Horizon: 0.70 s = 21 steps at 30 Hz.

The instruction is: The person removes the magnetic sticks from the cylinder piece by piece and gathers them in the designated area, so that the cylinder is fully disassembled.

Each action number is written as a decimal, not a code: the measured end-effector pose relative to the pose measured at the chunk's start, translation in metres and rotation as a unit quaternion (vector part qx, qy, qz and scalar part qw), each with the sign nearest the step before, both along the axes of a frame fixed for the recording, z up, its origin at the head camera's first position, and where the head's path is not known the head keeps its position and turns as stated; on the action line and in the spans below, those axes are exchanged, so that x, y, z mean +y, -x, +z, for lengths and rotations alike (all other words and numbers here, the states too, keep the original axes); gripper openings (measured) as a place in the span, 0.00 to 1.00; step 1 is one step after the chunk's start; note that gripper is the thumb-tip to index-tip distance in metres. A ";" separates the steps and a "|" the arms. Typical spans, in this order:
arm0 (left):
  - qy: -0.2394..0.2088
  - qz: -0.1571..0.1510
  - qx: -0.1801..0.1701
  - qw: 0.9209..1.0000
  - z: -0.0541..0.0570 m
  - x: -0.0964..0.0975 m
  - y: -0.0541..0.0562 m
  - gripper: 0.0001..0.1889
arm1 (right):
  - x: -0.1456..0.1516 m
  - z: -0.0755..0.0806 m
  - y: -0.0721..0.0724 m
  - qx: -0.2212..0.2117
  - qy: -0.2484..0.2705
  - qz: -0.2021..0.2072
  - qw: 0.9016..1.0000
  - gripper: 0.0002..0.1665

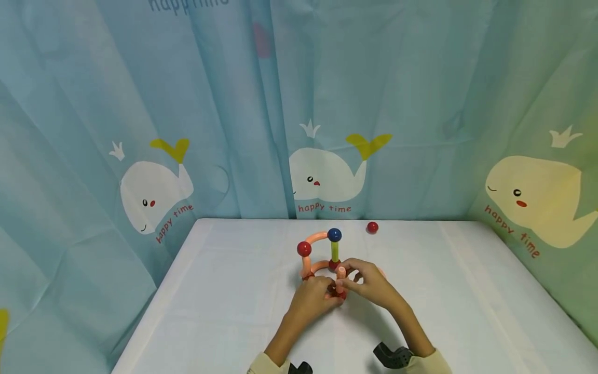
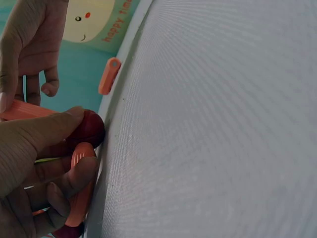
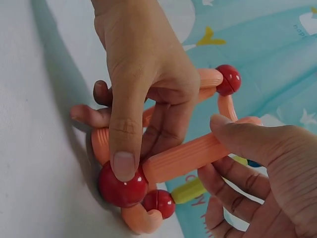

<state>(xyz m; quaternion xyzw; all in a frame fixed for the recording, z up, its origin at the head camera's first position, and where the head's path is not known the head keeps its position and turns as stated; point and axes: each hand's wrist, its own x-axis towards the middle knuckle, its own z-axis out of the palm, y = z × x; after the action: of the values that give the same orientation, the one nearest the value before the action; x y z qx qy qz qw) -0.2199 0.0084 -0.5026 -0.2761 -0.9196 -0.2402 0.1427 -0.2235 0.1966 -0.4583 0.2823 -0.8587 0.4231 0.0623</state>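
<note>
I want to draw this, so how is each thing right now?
Left grip, holding the near red ball
Right grip, pinching the straight orange rod
Straight orange rod, upright
Blue ball, on top of the green stick
Green stick, upright
Upper red ball, joined to two curved pieces
Far red ball, loose
Other orange piece, lying apart

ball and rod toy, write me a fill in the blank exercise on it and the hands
The ball atop the green rod is coloured ____.
The loose ball is coloured ____.
The right hand pinches a rod coloured ____.
The ____ hand rests its thumb on a red ball.

Missing words: blue; red; orange; left.
</note>
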 end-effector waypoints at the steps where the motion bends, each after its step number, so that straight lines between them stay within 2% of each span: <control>1: 0.002 0.002 -0.001 1.000 -0.001 0.000 0.000 0.13 | 0.001 0.000 0.000 -0.003 0.001 0.001 1.000 0.08; 7: 0.014 0.012 -0.008 1.000 -0.001 0.001 0.001 0.13 | 0.007 -0.002 -0.001 -0.015 0.014 0.017 1.000 0.07; 13: 0.021 0.018 -0.026 0.999 -0.001 0.002 0.000 0.15 | 0.017 -0.009 -0.004 -0.022 0.008 0.006 1.000 0.09; 21: 0.023 0.025 -0.035 0.999 -0.001 0.001 -0.002 0.17 | 0.022 -0.024 0.000 -0.037 0.071 0.033 0.996 0.06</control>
<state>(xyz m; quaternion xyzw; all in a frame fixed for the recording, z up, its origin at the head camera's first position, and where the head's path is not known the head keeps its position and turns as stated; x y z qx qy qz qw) -0.2178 0.0095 -0.5032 -0.2482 -0.9359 -0.2245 0.1101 -0.2234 0.2187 -0.4828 0.2890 -0.8184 0.4953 0.0363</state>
